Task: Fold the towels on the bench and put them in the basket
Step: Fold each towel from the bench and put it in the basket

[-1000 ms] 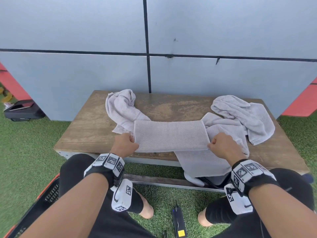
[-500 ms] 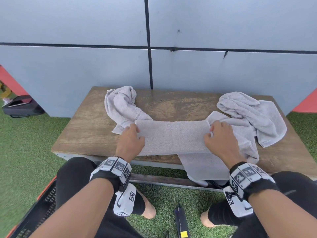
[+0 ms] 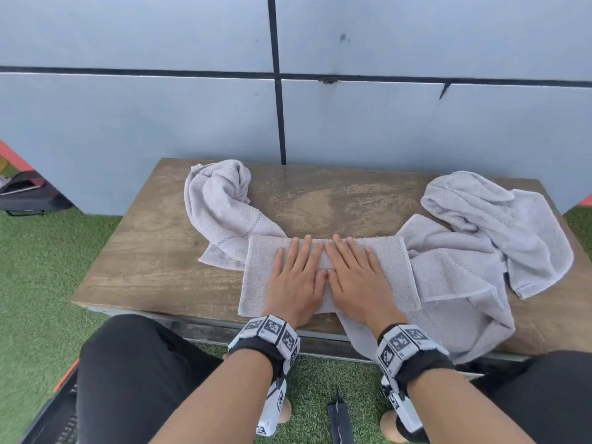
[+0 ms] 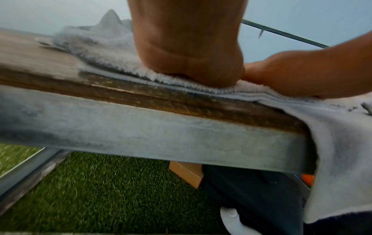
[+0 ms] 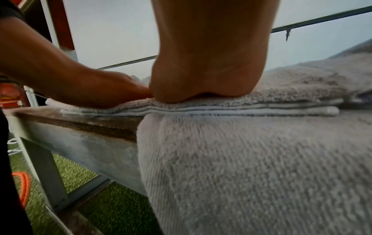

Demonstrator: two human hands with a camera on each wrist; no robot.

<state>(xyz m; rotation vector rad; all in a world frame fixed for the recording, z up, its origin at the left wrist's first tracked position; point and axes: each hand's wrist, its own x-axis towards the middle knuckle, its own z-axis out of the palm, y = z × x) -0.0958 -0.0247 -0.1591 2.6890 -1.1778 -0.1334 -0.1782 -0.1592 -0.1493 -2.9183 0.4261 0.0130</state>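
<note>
A folded pale grey towel [image 3: 259,280] lies flat near the front edge of the wooden bench [image 3: 144,261]. Both hands press flat on its middle, side by side: my left hand [image 3: 296,277] and my right hand [image 3: 355,277], fingers straight and pointing toward the wall. In the wrist views the heel of each palm, left hand [image 4: 191,63] and right hand [image 5: 205,76], sits on the towel's layered edge [image 5: 241,109]. A crumpled towel [image 3: 221,200] lies at the back left. Another loose towel [image 3: 464,283] spreads right and hangs over the front edge. The basket's orange-rimmed corner [image 3: 64,379] shows at the lower left.
A blue-grey panelled wall [image 3: 192,116] stands right behind the bench. Green artificial grass [image 3: 38,283] surrounds it. A dark bag [image 3: 28,193] lies on the ground at far left. A small black device [image 3: 339,421] rests on the grass between my feet.
Both hands let go of the towel's two ends and moved inward to its middle, where they now press flat side by side. The folded towel lies flatter on the bench.
</note>
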